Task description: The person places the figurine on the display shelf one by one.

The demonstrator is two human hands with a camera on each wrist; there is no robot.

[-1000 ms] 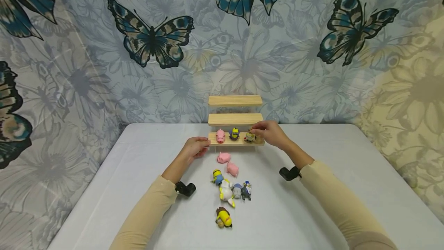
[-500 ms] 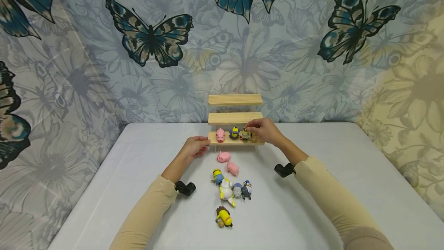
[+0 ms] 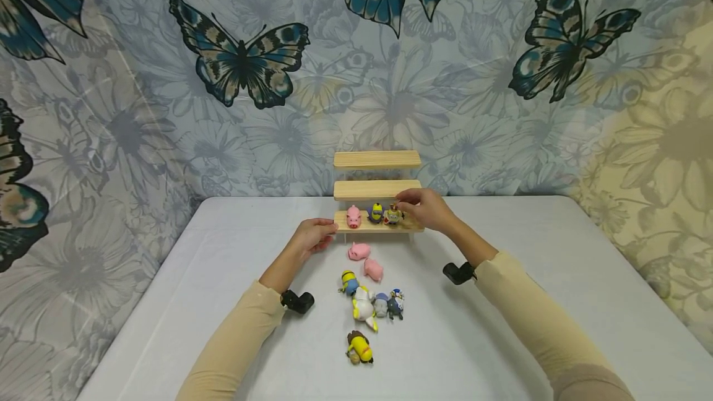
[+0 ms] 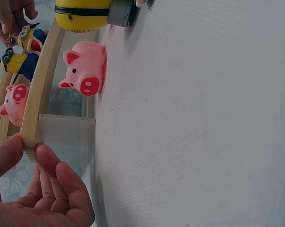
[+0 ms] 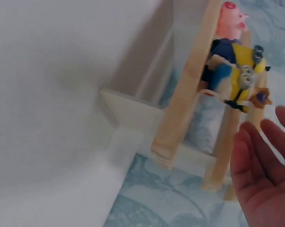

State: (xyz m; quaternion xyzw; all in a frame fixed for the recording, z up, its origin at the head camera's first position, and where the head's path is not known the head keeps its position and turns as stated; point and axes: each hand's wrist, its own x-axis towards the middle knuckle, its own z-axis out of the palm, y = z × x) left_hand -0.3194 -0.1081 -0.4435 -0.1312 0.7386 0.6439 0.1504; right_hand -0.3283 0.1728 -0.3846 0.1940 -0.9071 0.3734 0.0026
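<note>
A three-tier wooden display stand (image 3: 377, 189) stands at the back of the table. With thumb and index finger my left hand (image 4: 52, 189) pinches the left end of its bottom board. On that board stand a pink pig figure (image 3: 353, 217), a minion figure in dark blue (image 3: 375, 213) and, rightmost, a minion figure with a crown (image 5: 238, 84). My right hand (image 5: 265, 170) is just beside the crowned minion, its fingers loosely bent and a small gap away from the crown. In the head view, this hand (image 3: 430, 209) hovers over the bottom board's right end.
Before the stand lie two more pink pigs (image 3: 359, 252), a blue-and-yellow minion (image 3: 349, 283), a white-and-yellow figure (image 3: 364, 305) and two small grey-blue figures (image 3: 396, 304). Nearest me lies a yellow minion with brown (image 3: 359, 348). A butterfly-print cloth (image 3: 390, 98) hangs behind the white table (image 3: 223, 252).
The crowned minion has shifted left along the bottom board, closer to the dark-blue one. My right hand moved left with it, then came off it. The left hand has stayed on the board's end.
</note>
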